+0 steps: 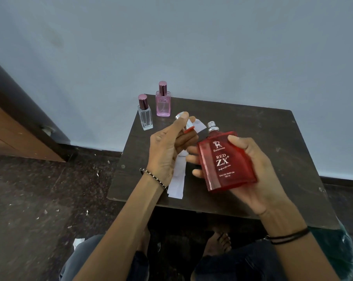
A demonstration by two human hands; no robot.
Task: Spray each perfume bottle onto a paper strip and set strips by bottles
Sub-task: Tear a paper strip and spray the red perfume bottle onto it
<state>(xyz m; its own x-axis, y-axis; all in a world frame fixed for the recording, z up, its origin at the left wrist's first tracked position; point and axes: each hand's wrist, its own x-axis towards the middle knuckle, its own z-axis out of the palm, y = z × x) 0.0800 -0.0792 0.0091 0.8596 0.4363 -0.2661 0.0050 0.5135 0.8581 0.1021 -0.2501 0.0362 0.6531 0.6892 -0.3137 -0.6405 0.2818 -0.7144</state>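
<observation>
At frame center, a person's right hand point(250, 169) grips an uncapped red "RED ZX" perfume bottle point(225, 161) above a dark table point(252, 128), while the left hand point(167, 151) pinches its silver cap point(184, 123). White paper strips point(178, 179) lie beneath; 2 capped bottles, one clear point(145, 116) and one pink point(163, 104), stand upper left.

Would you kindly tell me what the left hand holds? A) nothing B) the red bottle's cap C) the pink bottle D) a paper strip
B: the left hand pinches the silver-and-red cap, while the red bottle in the right hand shows its bare sprayer.
</observation>
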